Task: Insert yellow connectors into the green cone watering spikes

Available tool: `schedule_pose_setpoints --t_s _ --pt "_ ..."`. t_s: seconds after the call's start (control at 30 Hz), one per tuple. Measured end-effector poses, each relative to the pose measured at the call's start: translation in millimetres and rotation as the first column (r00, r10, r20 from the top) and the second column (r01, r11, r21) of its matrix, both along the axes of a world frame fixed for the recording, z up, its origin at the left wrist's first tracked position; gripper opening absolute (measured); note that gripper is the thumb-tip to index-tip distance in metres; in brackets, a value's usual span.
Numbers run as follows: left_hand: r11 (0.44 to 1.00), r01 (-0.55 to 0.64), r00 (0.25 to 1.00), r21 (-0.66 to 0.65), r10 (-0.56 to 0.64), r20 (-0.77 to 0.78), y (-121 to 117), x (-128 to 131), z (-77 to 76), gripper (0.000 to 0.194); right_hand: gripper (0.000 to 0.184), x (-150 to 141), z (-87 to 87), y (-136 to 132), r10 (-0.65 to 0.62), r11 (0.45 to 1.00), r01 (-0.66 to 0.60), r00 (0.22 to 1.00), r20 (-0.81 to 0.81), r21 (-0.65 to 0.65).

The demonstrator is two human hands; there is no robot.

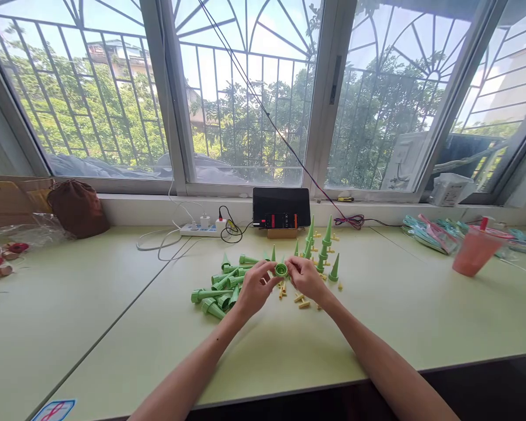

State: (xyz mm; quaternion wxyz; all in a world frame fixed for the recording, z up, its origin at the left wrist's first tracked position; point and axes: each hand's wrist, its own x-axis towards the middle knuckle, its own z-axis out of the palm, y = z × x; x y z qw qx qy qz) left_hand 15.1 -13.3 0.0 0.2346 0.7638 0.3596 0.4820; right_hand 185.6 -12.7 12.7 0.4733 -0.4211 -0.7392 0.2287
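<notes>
Green piece (281, 270) is gripped by left hand (258, 283) and right hand (305, 277), screen (281, 220) writing unreadable.

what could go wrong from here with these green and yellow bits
The right hand is close to the upright green cones, so a sideways brush might topple some. The small yellow pieces lie loose by the hands and could get knocked and scattered. The green piece at the fingertips of the left hand might slip if the pinch loosens.
</notes>
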Motion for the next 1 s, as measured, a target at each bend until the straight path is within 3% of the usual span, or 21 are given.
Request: schedule_pose_setpoints --t_s 0.23,0.43,0.53,0.63,0.73,0.83,1.0 --pt "0.999 -0.042 0.999 -0.003 0.042 0.006 0.1 2.1 -1.0 0.025 0.035 -1.3 -1.2 0.9 -0.041 0.999 0.041 0.999 -0.02 0.017" --pt "0.98 0.002 0.985 -0.2 0.033 0.172 -0.7 5.6 2.5 0.035 0.034 -1.3 -1.1 0.0 -0.106 0.99 0.111 0.993 -0.056 0.084" --pt "0.925 0.099 0.955 -0.366 0.015 0.298 -0.4 6.8 5.8 0.04 0.033 -1.2 -0.1 -1.4 -0.122 0.984 0.128 0.991 -0.054 0.123" --pt "0.81 0.255 0.928 -0.528 -0.051 0.369 -2.3 7.8 9.7 0.054 0.032 -1.6 0.7 -3.2 -0.097 0.985 0.1 0.995 -0.029 0.143" --pt "0.708 0.359 0.903 -0.608 -0.1 0.417 -5.4 8.3 12.6 0.059 0.032 -2.3 1.3 -4.9 -0.045 0.988 0.042 0.999 0.019 0.147" --pt "0.685 0.388 0.893 -0.617 -0.112 0.436 -6.8 7.8 14.0 0.059 0.032 -2.8 1.9 -5.6 -0.025 0.989 0.017 0.998 0.05 0.149" --pt "0.695 0.397 0.889 -0.599 -0.129 0.439 -5.2 6.2 12.1 0.055 0.033 -2.9 2.5 -4.7 -0.018 0.988 0.009 0.998 0.054 0.157"
